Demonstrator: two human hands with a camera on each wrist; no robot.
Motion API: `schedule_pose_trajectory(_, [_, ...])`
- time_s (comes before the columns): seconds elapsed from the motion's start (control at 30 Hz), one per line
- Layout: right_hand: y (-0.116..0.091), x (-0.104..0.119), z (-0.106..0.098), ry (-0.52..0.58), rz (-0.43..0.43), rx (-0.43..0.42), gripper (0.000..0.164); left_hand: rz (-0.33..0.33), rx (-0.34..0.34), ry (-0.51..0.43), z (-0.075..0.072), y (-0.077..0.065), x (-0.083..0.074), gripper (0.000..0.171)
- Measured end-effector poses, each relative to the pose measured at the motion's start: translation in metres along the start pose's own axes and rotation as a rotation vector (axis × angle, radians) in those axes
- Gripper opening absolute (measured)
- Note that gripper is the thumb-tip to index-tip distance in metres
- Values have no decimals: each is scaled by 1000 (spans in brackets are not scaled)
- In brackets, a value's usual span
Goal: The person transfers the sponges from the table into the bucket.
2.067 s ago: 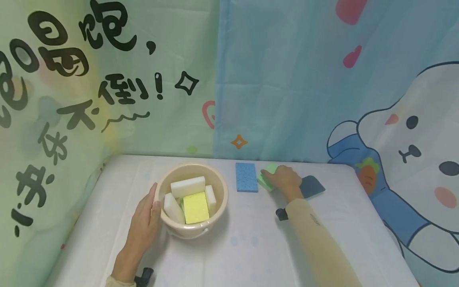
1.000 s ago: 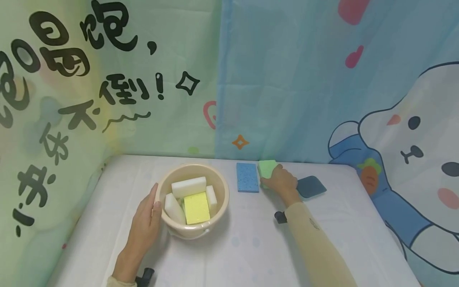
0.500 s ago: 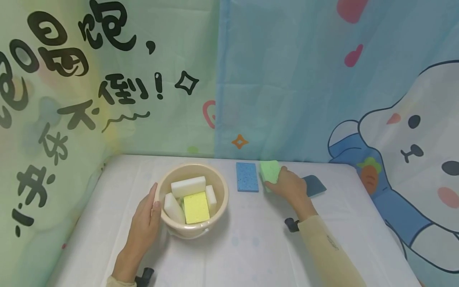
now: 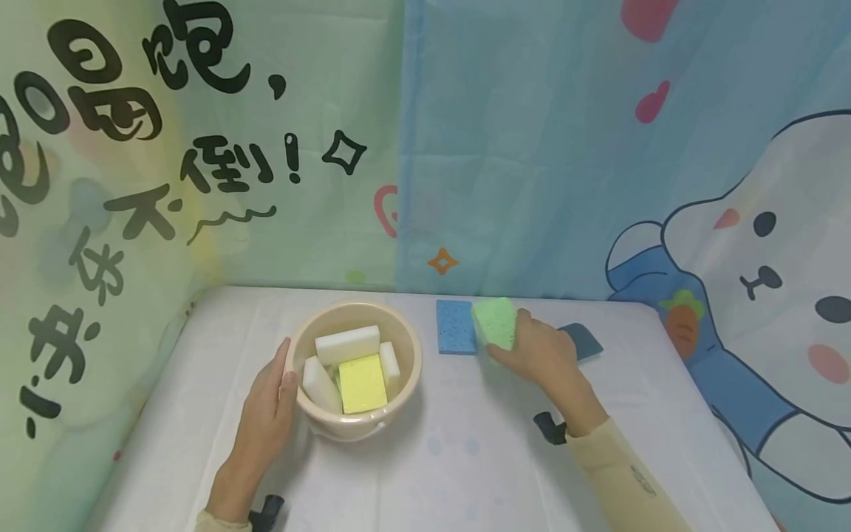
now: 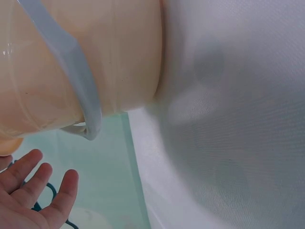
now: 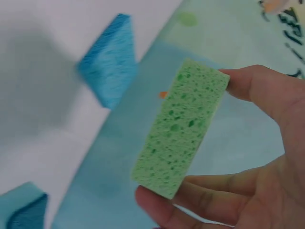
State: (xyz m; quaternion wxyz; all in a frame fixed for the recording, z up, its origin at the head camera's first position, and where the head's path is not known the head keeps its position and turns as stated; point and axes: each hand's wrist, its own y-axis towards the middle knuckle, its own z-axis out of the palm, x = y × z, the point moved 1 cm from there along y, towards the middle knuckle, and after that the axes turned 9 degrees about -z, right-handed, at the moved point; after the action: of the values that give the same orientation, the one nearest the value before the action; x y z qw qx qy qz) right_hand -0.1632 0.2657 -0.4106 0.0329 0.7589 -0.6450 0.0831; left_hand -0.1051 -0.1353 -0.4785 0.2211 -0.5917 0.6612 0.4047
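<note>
A green sponge (image 4: 495,323) is pinched between the thumb and fingers of my right hand (image 4: 541,351). In the right wrist view the thumb presses one end of the green sponge (image 6: 181,129) and the fingers the other, its porous edge facing the camera. My left hand (image 4: 266,414) rests with straight fingers against the left side of a cream bucket (image 4: 412,369). The left wrist view shows the left hand's fingers (image 5: 59,200) near the bucket wall (image 5: 128,52). Inside the bucket lie a yellow sponge (image 4: 363,384) and several white sponge blocks (image 4: 347,345).
A blue sponge (image 4: 456,327) lies flat by the table's back edge, left of the green one. A dark teal scraper-like piece (image 4: 582,341) lies behind the right hand. The bucket has a grey handle (image 5: 78,67). Printed curtains (image 4: 505,148) stand behind the white table (image 4: 452,458).
The right hand has gripped the green sponge and lifted it off the table, tilting it, with the forearm shifted right. The left hand and bucket have stayed in place.
</note>
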Motion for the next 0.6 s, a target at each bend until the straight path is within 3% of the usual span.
schedule_pose_trajectory(0.43, [-22, 49, -40, -29, -79, -77, 57, -10, -3, 6, 1, 0, 1, 50])
schedule_pose_trajectory(0.6, [-25, 64, -49, -38, -99, -90, 57, -21, 2, 4, 0, 0, 0, 50])
